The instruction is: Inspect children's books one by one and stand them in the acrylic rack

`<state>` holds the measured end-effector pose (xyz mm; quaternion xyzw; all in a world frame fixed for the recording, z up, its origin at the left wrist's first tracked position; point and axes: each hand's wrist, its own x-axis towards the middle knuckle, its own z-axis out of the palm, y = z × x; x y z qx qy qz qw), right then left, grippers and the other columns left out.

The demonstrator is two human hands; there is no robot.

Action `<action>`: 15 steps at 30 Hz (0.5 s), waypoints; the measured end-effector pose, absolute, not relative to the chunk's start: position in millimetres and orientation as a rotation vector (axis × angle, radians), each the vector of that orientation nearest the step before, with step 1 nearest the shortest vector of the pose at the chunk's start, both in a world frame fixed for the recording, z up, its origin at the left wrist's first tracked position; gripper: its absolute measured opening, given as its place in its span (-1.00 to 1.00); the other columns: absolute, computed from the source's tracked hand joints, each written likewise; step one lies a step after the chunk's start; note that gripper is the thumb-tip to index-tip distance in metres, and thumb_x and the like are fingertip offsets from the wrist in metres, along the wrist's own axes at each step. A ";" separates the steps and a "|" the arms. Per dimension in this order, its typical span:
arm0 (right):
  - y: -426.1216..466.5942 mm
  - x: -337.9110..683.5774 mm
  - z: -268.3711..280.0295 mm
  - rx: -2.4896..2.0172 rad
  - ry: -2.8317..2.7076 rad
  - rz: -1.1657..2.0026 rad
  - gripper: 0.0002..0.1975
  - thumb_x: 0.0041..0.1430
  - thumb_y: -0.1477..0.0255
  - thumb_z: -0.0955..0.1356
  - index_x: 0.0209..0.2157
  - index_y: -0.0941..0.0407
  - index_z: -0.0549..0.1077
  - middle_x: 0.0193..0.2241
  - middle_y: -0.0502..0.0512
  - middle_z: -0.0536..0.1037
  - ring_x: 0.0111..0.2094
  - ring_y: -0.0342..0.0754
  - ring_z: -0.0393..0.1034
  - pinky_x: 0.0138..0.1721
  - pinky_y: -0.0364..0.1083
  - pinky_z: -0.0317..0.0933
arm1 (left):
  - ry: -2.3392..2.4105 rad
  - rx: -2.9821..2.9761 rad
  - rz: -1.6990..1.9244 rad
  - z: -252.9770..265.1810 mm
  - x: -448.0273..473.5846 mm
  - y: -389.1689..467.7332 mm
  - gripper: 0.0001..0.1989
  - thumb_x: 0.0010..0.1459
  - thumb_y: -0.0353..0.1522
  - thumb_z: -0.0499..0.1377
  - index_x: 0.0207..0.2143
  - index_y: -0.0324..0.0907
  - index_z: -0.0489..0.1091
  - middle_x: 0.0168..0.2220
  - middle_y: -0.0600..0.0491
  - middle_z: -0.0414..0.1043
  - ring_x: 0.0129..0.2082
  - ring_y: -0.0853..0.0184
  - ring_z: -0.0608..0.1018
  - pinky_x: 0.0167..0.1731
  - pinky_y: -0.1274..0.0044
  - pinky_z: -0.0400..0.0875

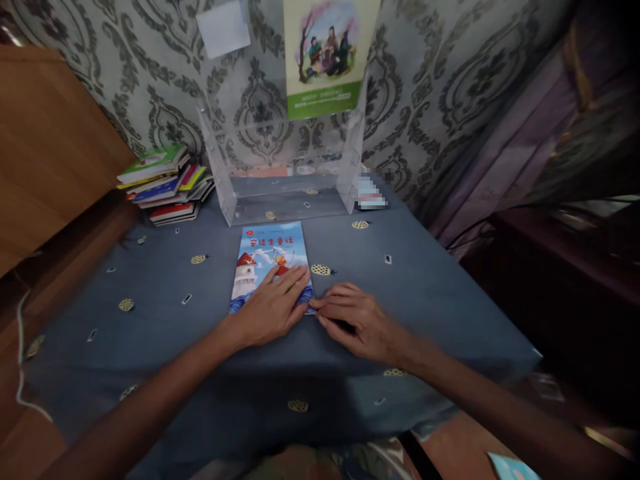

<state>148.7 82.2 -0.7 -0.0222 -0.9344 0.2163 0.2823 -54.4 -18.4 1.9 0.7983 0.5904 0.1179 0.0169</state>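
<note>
A blue picture-covered book (273, 241) with red Chinese lettering lies flat on the table, its cover closed. My left hand (274, 300) rests flat across the lower part of the cover, fingers stretched out. At the book's lower right corner, my right hand (355, 319) has its fingers curled, with the thumb and fingertips pinching the edge there. Part of the cover picture is hidden under my left hand.
Behind the book stands a clear acrylic rack (227, 200); a green-and-cream book (320, 100) is upright at its top. A stack of books (167, 183) sits at the left. A blue patterned cloth (420, 287) covers the table. A wooden cabinet (55, 147) stands left.
</note>
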 end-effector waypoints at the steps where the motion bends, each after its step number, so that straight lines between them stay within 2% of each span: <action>1: 82.5 148.2 0.1 -0.061 -2.484 0.595 -0.76 0.33 0.48 0.26 -0.25 0.13 0.58 -0.35 0.13 0.64 -0.27 -0.01 0.48 -0.12 0.07 0.35 | 1.808 2.475 0.374 3.5 -55.4 -25.3 -0.46 0.43 -0.20 -0.09 0.36 -0.24 0.04 0.39 -0.19 0.08 0.41 0.20 0.11 0.37 0.21 -0.08; 6: 84.1 140.8 7.5 -0.121 -2.476 0.651 -0.76 0.33 0.47 0.26 -0.20 0.09 0.59 -0.28 0.12 0.66 -0.16 0.01 0.51 -0.06 0.09 0.36 | 1.825 2.341 0.457 5.6 -88.5 -29.2 -0.48 0.42 -0.16 -0.04 0.33 -0.13 0.10 0.39 -0.14 0.10 0.40 0.23 0.14 0.35 0.21 0.01; 10: 93.0 122.3 5.6 -0.304 -2.560 0.572 -0.76 0.30 0.42 0.28 -0.12 0.10 0.57 -0.10 0.19 0.64 -0.02 0.13 0.48 0.04 0.20 0.32 | 2.300 1.999 0.559 -9.5 -123.9 -13.5 -0.45 0.35 -0.15 0.04 0.26 -0.26 0.19 0.36 -0.34 0.08 0.39 -0.01 0.13 0.28 0.09 0.08; 13: 104.4 101.9 2.1 -0.455 -2.591 0.514 -0.73 0.25 0.42 0.30 -0.07 0.13 0.54 -0.01 0.27 0.59 0.00 0.20 0.46 0.01 0.23 0.33 | 2.476 1.769 0.704 -20.6 -139.4 -5.0 -0.41 0.28 -0.10 0.10 0.22 -0.27 0.21 0.31 -0.38 0.18 0.36 -0.10 0.18 0.25 0.06 0.10; 15: 110.9 88.6 1.5 -0.491 -2.614 0.468 -0.73 0.24 0.45 0.30 -0.07 0.13 0.53 -0.04 0.26 0.59 -0.04 0.18 0.46 0.00 0.18 0.33 | 2.424 1.717 0.862 -21.0 -143.6 -2.1 -0.45 0.23 -0.16 0.16 0.18 -0.25 0.27 0.24 -0.32 0.30 0.32 -0.07 0.26 0.25 0.08 0.12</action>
